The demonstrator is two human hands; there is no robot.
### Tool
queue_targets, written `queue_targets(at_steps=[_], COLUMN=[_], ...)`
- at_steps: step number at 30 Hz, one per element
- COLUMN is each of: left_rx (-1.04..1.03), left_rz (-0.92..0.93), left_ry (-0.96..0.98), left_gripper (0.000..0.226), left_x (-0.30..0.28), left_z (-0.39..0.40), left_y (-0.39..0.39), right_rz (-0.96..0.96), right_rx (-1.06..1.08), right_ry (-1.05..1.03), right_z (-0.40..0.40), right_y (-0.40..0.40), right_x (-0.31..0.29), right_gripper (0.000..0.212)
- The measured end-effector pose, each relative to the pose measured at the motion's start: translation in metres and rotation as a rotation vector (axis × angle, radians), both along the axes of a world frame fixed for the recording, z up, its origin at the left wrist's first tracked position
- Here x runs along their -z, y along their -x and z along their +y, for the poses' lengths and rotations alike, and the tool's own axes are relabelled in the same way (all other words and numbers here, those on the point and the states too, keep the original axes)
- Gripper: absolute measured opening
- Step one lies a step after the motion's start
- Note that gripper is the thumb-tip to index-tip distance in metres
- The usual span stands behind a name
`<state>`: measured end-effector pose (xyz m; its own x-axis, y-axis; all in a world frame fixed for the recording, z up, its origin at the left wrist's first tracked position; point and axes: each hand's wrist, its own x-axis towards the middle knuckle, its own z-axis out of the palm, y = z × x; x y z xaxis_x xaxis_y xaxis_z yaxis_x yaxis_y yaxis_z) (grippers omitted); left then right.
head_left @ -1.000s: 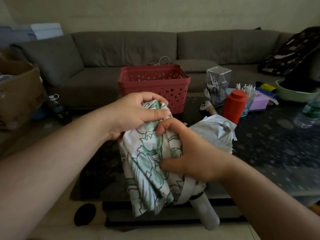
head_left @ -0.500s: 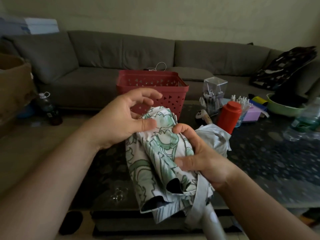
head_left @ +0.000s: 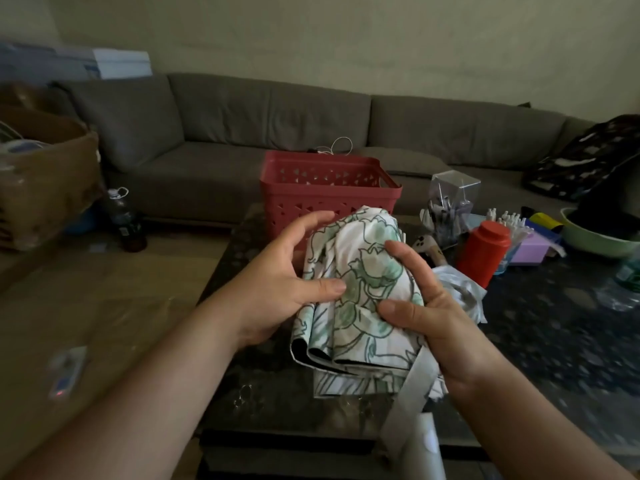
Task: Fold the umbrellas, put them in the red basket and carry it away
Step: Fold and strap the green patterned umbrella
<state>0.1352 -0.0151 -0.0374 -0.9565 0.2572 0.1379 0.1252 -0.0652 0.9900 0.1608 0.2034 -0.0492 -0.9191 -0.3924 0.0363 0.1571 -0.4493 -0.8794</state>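
The floral umbrella [head_left: 360, 299] is held up in mid-air above the dark bench [head_left: 540, 341], just in front of the red basket [head_left: 329, 188], which is seen at the far edge of the bench with its mouth open upward. The left hand [head_left: 280, 282] is laid against the left flank of the canopy, thumb pressed onto the cloth and fingers spread loosely round the back, nothing really clenched. The right hand [head_left: 429, 306] is curled round the right side, thumb on the front, and the bundle is gripped there. A grey closing strap [head_left: 410, 386] is seen dangling from under the right hand, and the pale handle [head_left: 424, 445] is pointed toward the camera at the bottom.

A light load is to be expected, with thin, slippery cloth over stiff ribs; the pleats will likely spring loose if pressure is eased. The bundle is best squeezed round its middle while the strap is drawn across. A second, pale umbrella [head_left: 457, 289] is seen lying on the bench to the right, beside a red canister [head_left: 483, 247], not yet dealt with. The basket appears unfilled, though its floor cannot be seen.
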Motion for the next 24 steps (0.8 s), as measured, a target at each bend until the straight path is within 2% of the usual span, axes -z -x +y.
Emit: queue_targets(at_steps=[5, 8, 10, 12, 14, 16, 17, 19, 24], left_rx=[0.04, -0.01, -0.125, -0.281, -0.351, -0.361, -0.367, -0.393, -0.472], left_rz=[-0.044, -0.02, 0.066, 0.204, 0.341, 0.479, 0.535, 0.6, 0.7], left_ry=[0.028, 0.252, 0.404, 0.332, 0.204, 0.273, 0.35, 0.463, 0.537], left_gripper=[0.085, 0.087, 0.086, 0.068, 0.038, 0.011, 0.005, 0.011, 0.009], left_x=[0.0, -0.007, -0.013, -0.019, -0.025, -0.029, -0.029, -0.028, -0.028], left_z=[-0.006, -0.01, -0.013, -0.017, -0.02, -0.018, -0.016, -0.013, -0.015], left_y=[0.004, 0.001, 0.001, 0.003, 0.002, -0.003, -0.005, -0.008, -0.008], right_rz=[0.053, 0.166, 0.272, 0.357, 0.397, 0.46, 0.499, 0.558, 0.646], right_rx=[-0.012, 0.059, 0.131, 0.165, 0.162, 0.165, 0.171, 0.18, 0.226], right_ry=[-0.028, -0.187, -0.324, -0.413, -0.425, -0.468, -0.503, -0.546, -0.607], right_z=[-0.001, -0.002, -0.003, -0.004, -0.006, -0.009, -0.01, -0.014, -0.017], right_y=[0.003, 0.002, 0.001, -0.001, -0.003, -0.004, -0.005, -0.006, -0.006], right_x=[0.003, 0.003, 0.001, 0.0, 0.0, 0.002, 0.002, 0.003, 0.006], right_gripper=[0.056, 0.055, 0.059, 0.075, 0.088, 0.096, 0.097, 0.096, 0.097])
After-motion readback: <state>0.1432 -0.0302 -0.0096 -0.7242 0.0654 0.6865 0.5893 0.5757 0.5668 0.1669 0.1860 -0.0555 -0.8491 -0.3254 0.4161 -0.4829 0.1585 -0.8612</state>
